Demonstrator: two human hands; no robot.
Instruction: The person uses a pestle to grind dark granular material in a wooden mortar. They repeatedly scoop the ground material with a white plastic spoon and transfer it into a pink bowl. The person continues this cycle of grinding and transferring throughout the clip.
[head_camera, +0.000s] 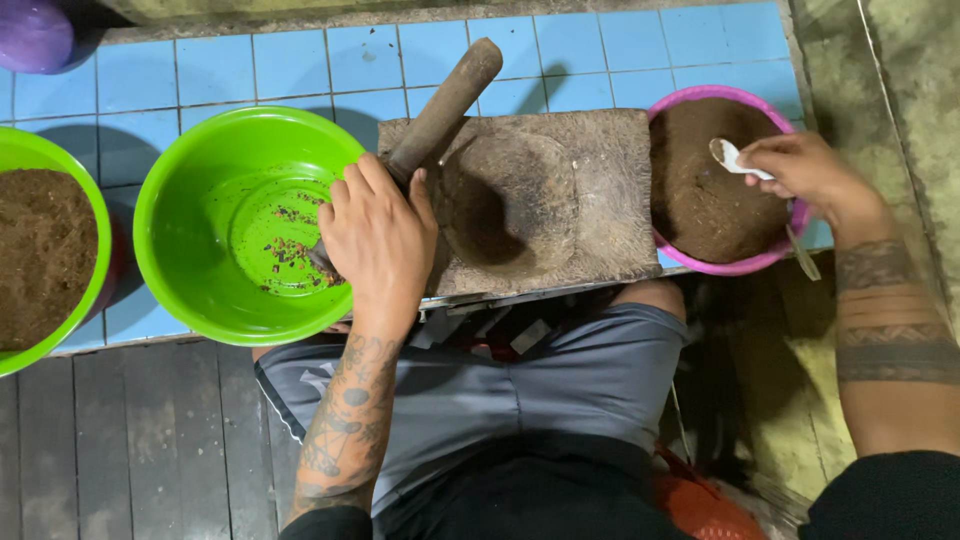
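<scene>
A worn stone mortar block (590, 200) with a hollow in its middle lies on the blue tiles. My left hand (375, 235) grips the lower end of a long wooden pestle (445, 100), which leans up and away over the block's left corner. My right hand (805, 170) holds a white spoon (728, 155) over a pink bowl (740, 265) filled with brown powder. A bright green bowl (190, 170), holding only a few red-brown flakes, sits just left of my left hand.
A second green bowl (92, 215) full of brown powder is at the far left. A purple container (35, 35) stands at the top left corner. Dark wooden floorboards (150, 440) lie below the tiles, and my knees in grey shorts are beneath the mortar.
</scene>
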